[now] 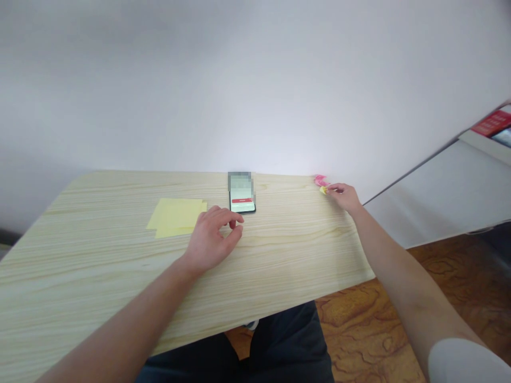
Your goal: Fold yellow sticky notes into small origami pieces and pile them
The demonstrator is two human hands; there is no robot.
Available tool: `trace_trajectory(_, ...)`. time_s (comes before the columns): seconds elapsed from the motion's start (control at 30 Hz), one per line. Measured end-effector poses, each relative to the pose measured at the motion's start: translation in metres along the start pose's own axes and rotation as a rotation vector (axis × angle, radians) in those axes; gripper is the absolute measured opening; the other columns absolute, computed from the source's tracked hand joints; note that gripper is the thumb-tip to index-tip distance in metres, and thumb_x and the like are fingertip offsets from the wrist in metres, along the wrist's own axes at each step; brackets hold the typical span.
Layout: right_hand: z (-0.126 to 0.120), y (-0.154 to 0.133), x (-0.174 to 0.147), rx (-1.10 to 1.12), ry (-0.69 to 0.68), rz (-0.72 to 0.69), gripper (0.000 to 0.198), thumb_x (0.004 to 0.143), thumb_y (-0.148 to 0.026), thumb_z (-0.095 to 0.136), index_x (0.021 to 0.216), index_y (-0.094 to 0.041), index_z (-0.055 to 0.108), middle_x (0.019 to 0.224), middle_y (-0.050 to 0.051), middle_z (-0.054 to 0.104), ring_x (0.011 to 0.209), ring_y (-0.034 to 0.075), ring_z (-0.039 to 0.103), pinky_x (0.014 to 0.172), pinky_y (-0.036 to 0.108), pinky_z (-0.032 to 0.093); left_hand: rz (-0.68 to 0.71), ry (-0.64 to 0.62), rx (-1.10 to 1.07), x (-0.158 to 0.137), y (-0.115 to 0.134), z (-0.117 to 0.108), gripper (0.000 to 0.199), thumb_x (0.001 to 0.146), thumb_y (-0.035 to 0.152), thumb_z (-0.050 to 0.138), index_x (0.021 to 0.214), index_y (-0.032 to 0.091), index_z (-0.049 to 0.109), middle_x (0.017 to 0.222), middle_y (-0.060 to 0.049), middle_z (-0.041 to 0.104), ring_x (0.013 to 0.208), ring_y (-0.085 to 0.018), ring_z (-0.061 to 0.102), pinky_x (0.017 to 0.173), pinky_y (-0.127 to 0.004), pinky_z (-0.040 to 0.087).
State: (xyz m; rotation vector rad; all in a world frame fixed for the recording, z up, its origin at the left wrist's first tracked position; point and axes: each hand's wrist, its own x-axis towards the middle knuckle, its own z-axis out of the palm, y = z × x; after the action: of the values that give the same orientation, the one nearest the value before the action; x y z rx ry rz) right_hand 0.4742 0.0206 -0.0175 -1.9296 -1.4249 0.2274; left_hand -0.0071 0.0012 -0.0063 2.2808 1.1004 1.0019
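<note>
At the far right end of the table, my right hand [346, 198] pinches a small yellow piece of folded paper [323, 190] between thumb and fingertips. Just behind it, close to the wall, lies a small pink piece [320, 180] that looks like folded paper. My left hand [215, 236] hovers or rests near the middle of the table, thumb and index finger apart, holding nothing. Beyond its fingertips a phone [242, 206] lies with its lit screen up, part of it pixelated. Overlapping yellow paper sheets [175, 215] lie left of this hand, which covers their right edge.
The light wood-grain table [279, 255] stands against a white wall [259, 96]. To the right is a white cabinet or panel [443, 186] with a red item [493, 123] on top. My legs [287, 346] are under the front edge, above a brown wooden floor [359, 324].
</note>
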Motion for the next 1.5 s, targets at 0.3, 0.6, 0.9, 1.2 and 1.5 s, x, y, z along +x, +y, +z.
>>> trace_trajectory(0.3,0.008,0.014,0.011,-0.025,-0.015,-0.007,0.038,0.074,-0.05,0.075,0.095,-0.019,0.081,0.094,0.009,0.079,0.073,0.019,0.063,0.071,0.034,0.046,0.002,0.005,-0.02,-0.001,0.001,-0.001,0.014,0.088,0.027,0.062,0.095,0.023,0.073,0.084,-0.002,0.069,0.086,-0.02,0.061,0.084,-0.037,0.045)
trace_trajectory(0.6,0.003,0.014,0.016,-0.02,-0.002,0.001,0.041,0.073,-0.051,0.075,0.095,-0.017,0.082,0.086,0.009,0.078,0.069,0.019,0.06,0.065,0.033,0.043,0.002,0.003,-0.048,-0.002,0.0,-0.001,0.015,0.089,0.027,0.062,0.097,0.023,0.073,0.084,-0.002,0.069,0.085,-0.021,0.061,0.083,-0.037,0.046)
trace_trajectory(0.9,-0.011,0.015,0.016,0.041,0.179,0.065,0.035,0.075,-0.039,0.068,0.099,-0.015,0.077,0.098,0.012,0.077,0.077,0.02,0.064,0.073,0.035,0.05,0.005,0.023,-0.076,-0.002,0.001,-0.001,0.014,0.089,0.027,0.062,0.098,0.022,0.072,0.084,-0.002,0.067,0.083,-0.02,0.06,0.083,-0.037,0.047)
trace_trajectory(1.2,-0.011,-0.007,0.0,0.111,0.315,0.071,0.031,0.075,-0.036,0.067,0.096,-0.015,0.075,0.083,0.008,0.073,0.074,0.021,0.064,0.073,0.036,0.053,0.013,0.043,-0.057,-0.002,0.0,-0.001,0.015,0.09,0.027,0.061,0.098,0.022,0.072,0.084,-0.002,0.067,0.084,-0.02,0.06,0.083,-0.036,0.046)
trace_trajectory(1.5,0.038,-0.092,-0.046,0.264,0.234,-0.112,0.022,0.08,-0.034,0.066,0.092,-0.017,0.075,0.089,0.006,0.075,0.077,0.019,0.066,0.079,0.034,0.053,0.026,0.135,-0.003,0.002,-0.003,-0.002,0.012,0.088,0.023,0.062,0.093,0.023,0.073,0.079,-0.001,0.068,0.084,-0.02,0.06,0.081,-0.035,0.046)
